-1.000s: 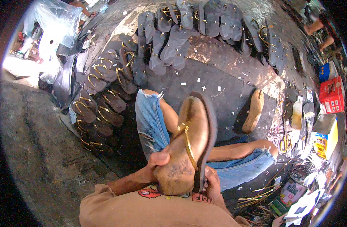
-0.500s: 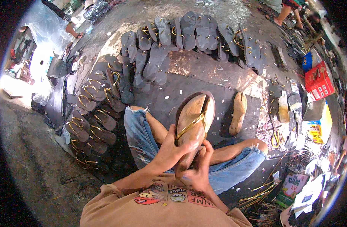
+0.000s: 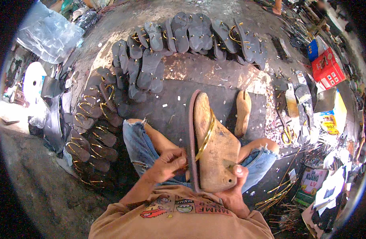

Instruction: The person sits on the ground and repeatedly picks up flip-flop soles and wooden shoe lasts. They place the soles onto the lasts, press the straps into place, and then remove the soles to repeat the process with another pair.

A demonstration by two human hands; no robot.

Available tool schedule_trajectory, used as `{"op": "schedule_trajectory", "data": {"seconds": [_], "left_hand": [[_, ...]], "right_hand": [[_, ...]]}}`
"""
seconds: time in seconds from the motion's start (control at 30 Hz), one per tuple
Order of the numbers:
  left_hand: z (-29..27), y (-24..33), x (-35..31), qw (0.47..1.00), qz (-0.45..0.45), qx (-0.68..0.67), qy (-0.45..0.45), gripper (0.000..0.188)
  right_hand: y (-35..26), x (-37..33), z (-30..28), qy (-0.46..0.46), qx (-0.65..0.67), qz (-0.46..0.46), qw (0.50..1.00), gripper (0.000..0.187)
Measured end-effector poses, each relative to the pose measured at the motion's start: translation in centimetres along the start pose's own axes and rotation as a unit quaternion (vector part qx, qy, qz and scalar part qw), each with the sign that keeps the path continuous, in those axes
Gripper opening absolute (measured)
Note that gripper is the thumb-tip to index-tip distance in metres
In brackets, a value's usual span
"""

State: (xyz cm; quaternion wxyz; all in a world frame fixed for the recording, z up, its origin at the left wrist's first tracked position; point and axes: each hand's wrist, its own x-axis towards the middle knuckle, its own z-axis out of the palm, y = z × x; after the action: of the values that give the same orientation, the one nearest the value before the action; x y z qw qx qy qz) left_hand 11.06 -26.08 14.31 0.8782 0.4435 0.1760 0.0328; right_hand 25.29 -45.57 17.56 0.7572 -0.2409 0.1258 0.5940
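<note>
A wooden shoe last (image 3: 221, 153) is turned on its side above my lap, with a flip-flop sole (image 3: 191, 139) lying along its left face. A gold strap (image 3: 207, 137) crosses the last next to the sole. My right hand (image 3: 237, 183) grips the heel end of the last, thumb on top. My left hand (image 3: 170, 164) is closed, fingers curled and pinched together at the underside of the sole; what they hold, if anything, is too small to make out. Another wooden last (image 3: 243, 113) lies on the dark mat in front of my right knee.
Dark soles with strap ends (image 3: 181, 34) form an arc at the far side. Sandals with gold straps (image 3: 85, 107) are piled on the left. Scissors (image 3: 287, 135), a red box (image 3: 328, 67), a tin (image 3: 309, 185) and gold strips (image 3: 276, 199) sit at the right.
The last and sandal have turned from top-up to side-on, showing the sole's underside. My left hand has let go of the last and moved left to the sole; my right hand holds the heel.
</note>
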Motion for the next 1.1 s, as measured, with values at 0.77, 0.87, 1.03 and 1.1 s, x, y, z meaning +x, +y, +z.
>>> {"op": "schedule_trajectory", "data": {"seconds": [0.77,0.87,1.03,1.1], "left_hand": [[-2.9,-4.4,7.4,0.966,0.105,0.046,0.231,0.044],[-6.0,-2.5,8.7,0.881,0.131,0.301,0.341,0.039],[-10.7,5.6,6.6,0.737,0.100,0.473,0.473,0.034],[-12.9,4.7,5.5,0.770,0.130,0.454,0.429,0.038]], "right_hand": [[2.7,12.3,-0.2,0.011,-0.474,-0.276,0.836,0.125],[4.2,10.2,-1.4,-0.031,-0.464,-0.200,0.862,0.127],[0.2,8.4,-7.0,0.037,-0.507,-0.202,0.837,0.111],[-3.1,11.3,-8.7,0.131,-0.587,-0.254,0.758,0.098]]}}
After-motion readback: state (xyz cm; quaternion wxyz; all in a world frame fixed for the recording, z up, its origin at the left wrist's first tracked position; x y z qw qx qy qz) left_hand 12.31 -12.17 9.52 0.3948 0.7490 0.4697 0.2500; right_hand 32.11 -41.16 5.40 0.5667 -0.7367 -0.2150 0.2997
